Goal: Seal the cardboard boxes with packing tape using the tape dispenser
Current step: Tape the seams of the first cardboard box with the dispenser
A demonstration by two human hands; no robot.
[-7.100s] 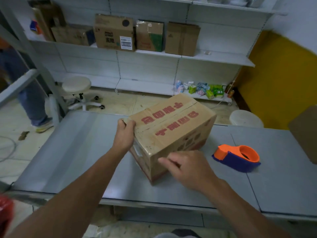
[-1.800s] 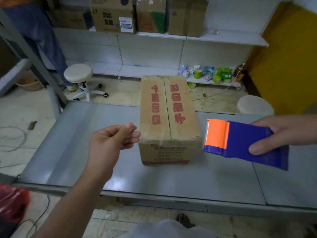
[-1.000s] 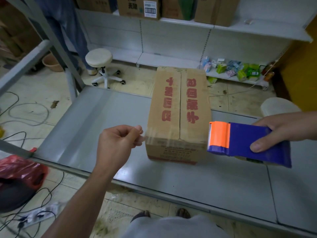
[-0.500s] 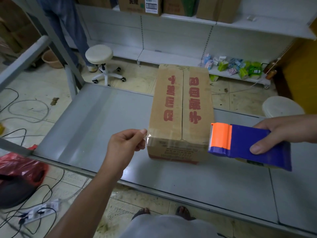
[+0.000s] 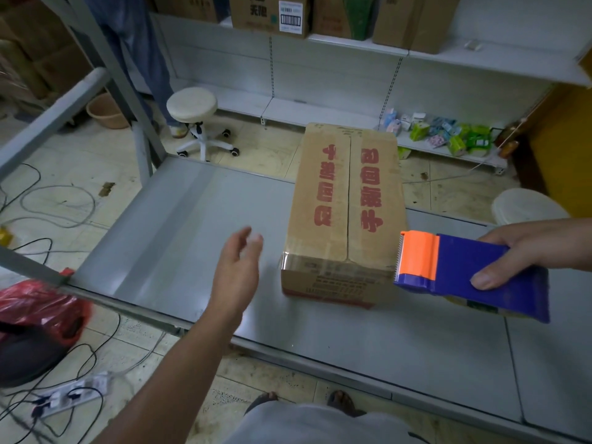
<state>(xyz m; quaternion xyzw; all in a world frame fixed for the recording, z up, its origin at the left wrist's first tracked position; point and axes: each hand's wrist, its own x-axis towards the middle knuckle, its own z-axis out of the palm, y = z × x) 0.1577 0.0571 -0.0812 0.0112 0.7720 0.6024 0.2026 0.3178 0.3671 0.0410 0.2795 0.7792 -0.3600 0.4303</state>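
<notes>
From the head camera, a cardboard box [image 5: 347,203] stands on the grey worktop [image 5: 179,245], its long side running away from the person. Its top flaps are closed along a centre seam, with red characters on each flap. A clear strip of tape [image 5: 333,267] lies across its near end. The left hand [image 5: 235,274] hovers just left of the box, fingers loose and spread, holding nothing; its fingertips are blurred. The right hand [image 5: 525,251] grips a blue and orange tape dispenser [image 5: 464,270], whose toothed edge sits close to the box's near right corner. A white stool [image 5: 191,107] stands on the floor beyond.
</notes>
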